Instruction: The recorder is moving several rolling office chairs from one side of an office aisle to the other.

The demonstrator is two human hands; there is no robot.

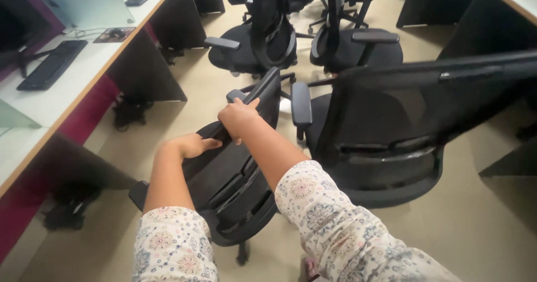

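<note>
A black mesh-backed office chair (235, 175) stands tilted right in front of me, its backrest leaning toward me. My right hand (239, 116) grips the top edge of that backrest. My left hand (191, 146) rests on the backrest's left edge lower down, fingers curled over the rim. Both arms wear floral-patterned sleeves. The chair's seat and base are mostly hidden behind the backrest; one caster shows near the floor.
A second black chair (391, 131) stands close on the right, its armrest (300, 104) almost touching mine. Two more chairs (263, 41) (358, 41) stand behind. A long desk (84, 75) with keyboards (50, 64) runs along the left. Beige floor (486, 220) lies to the right.
</note>
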